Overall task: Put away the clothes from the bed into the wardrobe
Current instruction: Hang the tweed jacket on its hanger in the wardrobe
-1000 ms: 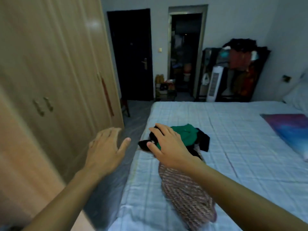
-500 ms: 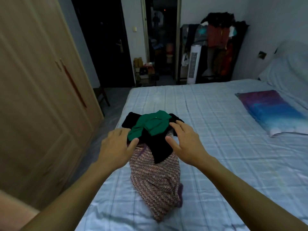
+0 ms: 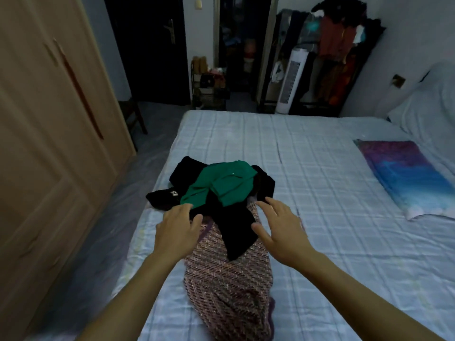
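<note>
A small pile of clothes lies near the left edge of the bed (image 3: 320,183): a green garment (image 3: 226,185) on top, a black garment (image 3: 236,227) under it, and a pink-and-brown patterned knit (image 3: 229,286) stretching toward me. My left hand (image 3: 176,228) reaches to the pile's left side, its fingertips touching the black cloth. My right hand (image 3: 280,227) hovers with spread fingers at the pile's right side, beside the black garment. The wooden wardrobe (image 3: 49,134) stands on the left with its doors closed.
A narrow strip of floor (image 3: 138,183) runs between wardrobe and bed. A purple-blue pillow (image 3: 403,173) lies on the bed's right. At the back are a dark door, an open doorway, a white tower fan (image 3: 290,82) and a loaded clothes rack (image 3: 339,45).
The view has swung from the wardrobe toward the bed. Both hands came down on either side of the pile; the left hand now touches the black cloth.
</note>
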Available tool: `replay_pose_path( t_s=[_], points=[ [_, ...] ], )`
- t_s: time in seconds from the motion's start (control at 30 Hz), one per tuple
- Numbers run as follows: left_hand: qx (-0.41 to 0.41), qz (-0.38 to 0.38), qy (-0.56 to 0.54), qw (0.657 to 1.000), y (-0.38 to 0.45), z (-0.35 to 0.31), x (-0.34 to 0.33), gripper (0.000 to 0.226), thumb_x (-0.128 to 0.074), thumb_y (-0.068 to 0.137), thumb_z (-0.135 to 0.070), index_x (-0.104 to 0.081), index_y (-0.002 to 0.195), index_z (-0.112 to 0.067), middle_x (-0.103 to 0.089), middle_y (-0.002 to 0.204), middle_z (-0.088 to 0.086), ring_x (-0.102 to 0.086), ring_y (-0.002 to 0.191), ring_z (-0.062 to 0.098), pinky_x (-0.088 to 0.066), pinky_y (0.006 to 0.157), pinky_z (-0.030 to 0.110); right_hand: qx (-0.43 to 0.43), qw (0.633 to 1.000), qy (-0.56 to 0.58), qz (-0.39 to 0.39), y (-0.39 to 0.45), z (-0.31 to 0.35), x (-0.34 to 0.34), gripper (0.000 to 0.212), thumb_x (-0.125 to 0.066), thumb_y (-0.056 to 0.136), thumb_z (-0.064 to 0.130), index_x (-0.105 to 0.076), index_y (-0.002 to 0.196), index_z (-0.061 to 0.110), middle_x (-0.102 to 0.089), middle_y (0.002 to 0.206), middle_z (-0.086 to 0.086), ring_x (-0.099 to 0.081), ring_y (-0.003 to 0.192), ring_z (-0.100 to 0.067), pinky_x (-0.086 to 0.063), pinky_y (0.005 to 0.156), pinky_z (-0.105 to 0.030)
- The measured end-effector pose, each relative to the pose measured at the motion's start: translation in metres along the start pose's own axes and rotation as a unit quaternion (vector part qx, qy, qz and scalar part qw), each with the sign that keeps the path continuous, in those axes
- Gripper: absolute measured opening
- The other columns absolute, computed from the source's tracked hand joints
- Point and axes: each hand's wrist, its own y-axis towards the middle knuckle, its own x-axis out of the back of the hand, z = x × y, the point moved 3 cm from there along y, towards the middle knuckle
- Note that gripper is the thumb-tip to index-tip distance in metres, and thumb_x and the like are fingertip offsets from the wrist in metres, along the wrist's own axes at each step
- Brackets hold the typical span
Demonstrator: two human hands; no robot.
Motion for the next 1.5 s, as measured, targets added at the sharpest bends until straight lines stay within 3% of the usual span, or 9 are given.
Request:
replay_pose_path(
  t_s=[0.2, 0.33, 0.5, 0.8, 1.0, 1.13, 1.27, 1.37, 1.5],
  points=[
    [0.047, 0.050, -0.007, 0.998, 0.040, 0.062, -0.040, 0.046, -0.039, 0.101, -0.048, -0.046, 0.137, -0.020, -0.049, 0.140, 0.006, -0.041, 0.129, 0.029, -0.039, 0.101, 0.044, 0.040, 0.993, -0.035, 0.106, 0.067, 0.020, -0.086, 0.082, -0.005, 0.085, 0.069, -0.021, 0.154, 0.028, -0.015, 0.163, -0.001, -0.013, 0.150, -0.026, -0.021, 0.118, -0.047],
    [0.071, 0.084, -0.008, 0.994, 0.046, 0.093, -0.081, 0.049, -0.038, 0.101, -0.049, -0.043, 0.141, -0.020, -0.047, 0.142, 0.003, -0.040, 0.130, 0.027, -0.039, 0.102, 0.044, 0.036, 0.990, -0.029, 0.136, 0.097, 0.020, -0.134, 0.082, -0.006, 0.085, 0.069, -0.022, 0.154, 0.028, -0.017, 0.162, -0.001, -0.014, 0.149, -0.025, -0.023, 0.118, -0.048],
    [0.117, 0.117, -0.030, 0.986, 0.038, 0.131, -0.154, 0.044, -0.040, 0.101, -0.048, -0.046, 0.138, -0.025, -0.051, 0.138, 0.001, -0.043, 0.126, 0.025, -0.040, 0.100, 0.042, 0.074, 0.979, -0.055, 0.180, 0.127, 0.003, -0.196, 0.061, -0.030, 0.101, 0.056, -0.020, 0.154, 0.028, -0.013, 0.163, -0.002, -0.009, 0.150, -0.026, -0.018, 0.120, -0.049],
    [0.166, 0.092, -0.046, 0.981, 0.036, 0.153, -0.257, 0.041, -0.046, 0.100, -0.037, -0.048, 0.138, -0.023, -0.052, 0.136, -0.001, -0.044, 0.124, 0.022, -0.037, 0.101, 0.038, 0.133, 0.958, -0.047, 0.251, 0.126, -0.030, -0.300, 0.058, -0.040, 0.101, 0.045, -0.021, 0.152, 0.027, -0.010, 0.163, -0.004, -0.002, 0.151, -0.028, -0.013, 0.121, -0.048],
    [0.216, 0.096, -0.071, 0.969, 0.068, 0.161, -0.291, 0.042, -0.050, 0.098, -0.030, -0.042, 0.137, -0.014, -0.052, 0.132, 0.009, -0.047, 0.119, 0.029, -0.043, 0.098, 0.046, 0.136, 0.958, -0.014, 0.253, 0.136, -0.046, -0.312, 0.059, -0.039, 0.100, 0.046, -0.021, 0.153, 0.028, -0.011, 0.163, -0.002, -0.003, 0.150, -0.025, -0.010, 0.120, -0.042],
    [0.250, 0.081, -0.060, 0.963, 0.087, 0.161, -0.304, 0.039, -0.050, 0.097, -0.027, -0.048, 0.134, -0.017, -0.053, 0.132, 0.008, -0.046, 0.121, 0.027, -0.044, 0.099, 0.044, 0.176, 0.957, -0.014, 0.229, 0.141, -0.053, -0.311, 0.062, -0.023, 0.097, 0.054, -0.030, 0.151, 0.024, -0.022, 0.160, -0.007, -0.013, 0.149, -0.027, -0.016, 0.119, -0.042],
    [0.288, 0.097, -0.030, 0.952, 0.096, 0.161, -0.316, 0.040, -0.050, 0.097, -0.026, -0.041, 0.135, -0.017, -0.051, 0.132, 0.010, -0.048, 0.121, 0.030, -0.044, 0.097, 0.045, 0.194, 0.958, -0.002, 0.211, 0.147, -0.059, -0.314, 0.058, -0.028, 0.099, 0.052, -0.036, 0.147, 0.022, -0.030, 0.157, -0.009, -0.021, 0.147, -0.028, -0.018, 0.118, -0.040],
    [0.288, 0.078, -0.039, 0.954, 0.098, 0.161, -0.317, 0.029, -0.050, 0.098, -0.024, -0.046, 0.126, -0.020, -0.059, 0.119, 0.008, -0.058, 0.106, 0.029, -0.050, 0.088, 0.045, 0.187, 0.958, 0.007, 0.216, 0.151, -0.063, -0.313, 0.054, -0.033, 0.099, 0.050, -0.035, 0.146, 0.024, -0.028, 0.157, -0.006, -0.020, 0.147, -0.025, -0.016, 0.118, -0.038],
    [0.274, 0.036, -0.095, 0.956, 0.098, 0.164, -0.310, 0.019, -0.052, 0.098, -0.017, -0.054, 0.117, -0.019, -0.065, 0.100, 0.006, -0.063, 0.080, 0.024, -0.053, 0.070, 0.039, 0.172, 0.959, 0.017, 0.226, 0.154, -0.069, -0.310, 0.055, -0.031, 0.099, 0.051, -0.036, 0.147, 0.023, -0.029, 0.156, -0.006, -0.024, 0.145, -0.026, -0.026, 0.118, -0.043]
  ],
)
